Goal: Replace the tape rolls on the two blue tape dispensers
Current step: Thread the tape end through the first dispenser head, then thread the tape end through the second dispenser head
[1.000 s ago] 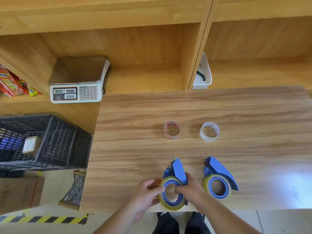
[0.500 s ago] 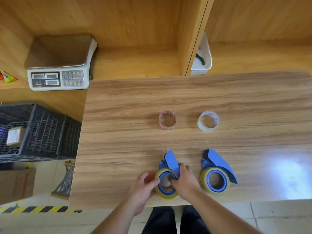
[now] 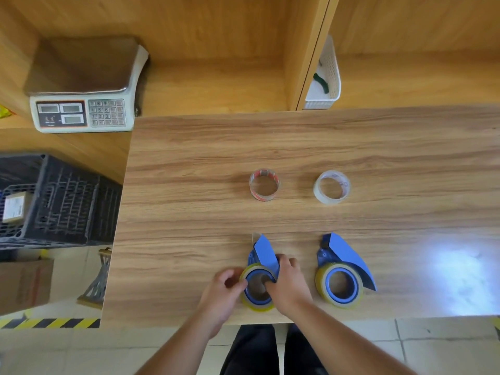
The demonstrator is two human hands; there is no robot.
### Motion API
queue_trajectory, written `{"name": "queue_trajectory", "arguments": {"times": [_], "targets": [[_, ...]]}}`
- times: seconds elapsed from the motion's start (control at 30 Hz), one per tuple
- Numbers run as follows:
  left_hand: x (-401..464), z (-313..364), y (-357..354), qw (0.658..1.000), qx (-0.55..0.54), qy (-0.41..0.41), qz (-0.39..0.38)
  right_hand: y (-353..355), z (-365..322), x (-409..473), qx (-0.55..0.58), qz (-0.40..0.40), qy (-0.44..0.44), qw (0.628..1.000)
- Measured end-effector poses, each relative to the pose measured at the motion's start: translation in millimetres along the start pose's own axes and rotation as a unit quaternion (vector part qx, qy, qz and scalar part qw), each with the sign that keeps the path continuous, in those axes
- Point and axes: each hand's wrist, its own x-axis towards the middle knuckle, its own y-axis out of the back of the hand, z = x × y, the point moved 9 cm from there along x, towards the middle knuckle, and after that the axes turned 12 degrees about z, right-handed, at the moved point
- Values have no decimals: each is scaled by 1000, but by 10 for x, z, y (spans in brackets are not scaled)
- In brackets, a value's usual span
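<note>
Hands on the left dispenser, old roll about to come off

Both hands are at the left dispenser [image 3: 260, 274], which sits near the table's [image 3: 189, 212] front edge, close to my body so I can work it without reaching. My left hand [image 3: 221, 290] curls against the outer rim of its yellowish roll [image 3: 257, 307], fingers half closed on it. My right hand [image 3: 288, 282] presses from the other side, fingers tucked in at the blue hub; whether they hook inside the core I cannot tell. I judge this two-sided grip is there to steady the body while I work the roll free of the hub.

Beside it, apart, the right dispenser [image 3: 345, 269] lies untouched with its own roll still mounted. Both point their blue cutter ends away from me, which keeps the blades clear of my wrists.

Further back lie the two spare rolls, one for each dispenser: the red-printed roll [image 3: 264, 196] behind the left one, the clear roll [image 3: 331, 200] behind the right. They lie flat, cores up, easy to pick straight up.

Neither swap is done yet, so by my reckoning the task is at its start.
</note>
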Motion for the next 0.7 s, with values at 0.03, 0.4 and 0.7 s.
{"name": "queue_trajectory", "arguments": {"times": [0.03, 0.4, 0.7], "targets": [[0, 8, 15, 1000, 6, -5, 6, 0, -4, -6, 4, -2, -1, 1000], [-570, 740, -174, 979, 39, -176, 98, 968, 68, -176, -22, 93, 95, 991], [-866, 983, -1363, 972, 137, -190, 32, 1745, 943, 151, -37, 91, -4, 995]]}}
